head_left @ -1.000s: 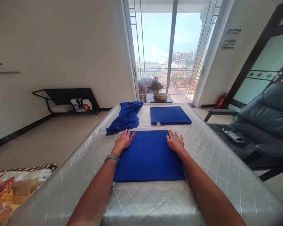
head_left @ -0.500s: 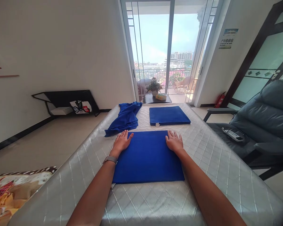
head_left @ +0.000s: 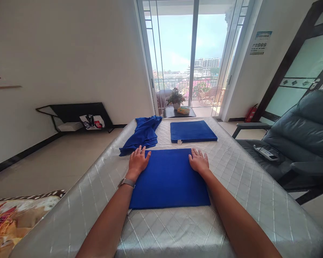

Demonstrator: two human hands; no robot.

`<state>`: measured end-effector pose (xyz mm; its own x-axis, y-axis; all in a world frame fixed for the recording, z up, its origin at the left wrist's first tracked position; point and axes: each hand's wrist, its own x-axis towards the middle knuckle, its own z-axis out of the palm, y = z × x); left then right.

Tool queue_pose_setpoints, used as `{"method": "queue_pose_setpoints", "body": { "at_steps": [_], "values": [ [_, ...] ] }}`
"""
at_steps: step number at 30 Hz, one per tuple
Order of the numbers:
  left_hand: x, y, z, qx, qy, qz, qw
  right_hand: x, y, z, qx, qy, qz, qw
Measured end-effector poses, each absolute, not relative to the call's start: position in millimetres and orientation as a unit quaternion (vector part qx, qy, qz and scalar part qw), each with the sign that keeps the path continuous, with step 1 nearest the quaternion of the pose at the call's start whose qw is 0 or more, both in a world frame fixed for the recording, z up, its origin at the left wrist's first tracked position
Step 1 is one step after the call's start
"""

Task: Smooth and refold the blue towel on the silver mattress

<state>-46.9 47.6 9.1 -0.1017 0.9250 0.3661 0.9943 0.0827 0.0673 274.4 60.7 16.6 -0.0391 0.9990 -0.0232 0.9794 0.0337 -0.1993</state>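
Observation:
A blue cloth (head_left: pixel 169 182), folded into a flat rectangle, lies in front of me on the quilted silvery bed cover (head_left: pixel 167 231). My left hand (head_left: pixel 138 161) rests at its far left corner, fingers spread and pointing away. At the far right corner, my right hand (head_left: pixel 199 160) lies flat with its fingers extended. Neither hand grips anything. Beyond the folded cloth, a neat stack of folded blue cloth (head_left: pixel 192 131) with a small white tag sits to the right. A crumpled blue cloth (head_left: pixel 144 134) lies to the left, just past my left hand.
A dark reclining armchair (head_left: pixel 307 129) with a white device (head_left: pixel 267 154) on its seat stands right of the bed. Behind the bed's far edge is a small table (head_left: pixel 177 113) bearing a potted plant (head_left: pixel 176 98). A patterned blanket (head_left: pixel 24 218) shows at lower left.
My left hand has lifted or shifted slightly, its fingers now spread a little wider and farther forward. The right hand and the cloths have stayed practically where they were.

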Motion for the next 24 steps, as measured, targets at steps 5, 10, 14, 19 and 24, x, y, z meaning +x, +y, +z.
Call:
{"method": "queue_pose_setpoints", "body": {
  "at_steps": [5,10,14,19,24],
  "values": [
    [-36,37,24,-0.691,-0.673,-0.154,0.215,275,61,16,-0.69,-0.717,0.079,0.063],
    [0,32,37,-0.759,-0.606,-0.141,0.193,274,61,15,-0.689,-0.717,0.08,0.07],
    [56,19,38,-0.829,-0.521,-0.152,0.139,274,61,14,-0.689,-0.717,0.077,0.073],
    [89,4,36,-0.869,-0.461,-0.141,0.114,275,60,13,-0.686,-0.719,0.073,0.081],
    [57,13,38,-0.837,-0.524,-0.132,0.088,274,61,14,-0.69,-0.716,0.078,0.076]
  ]
}}
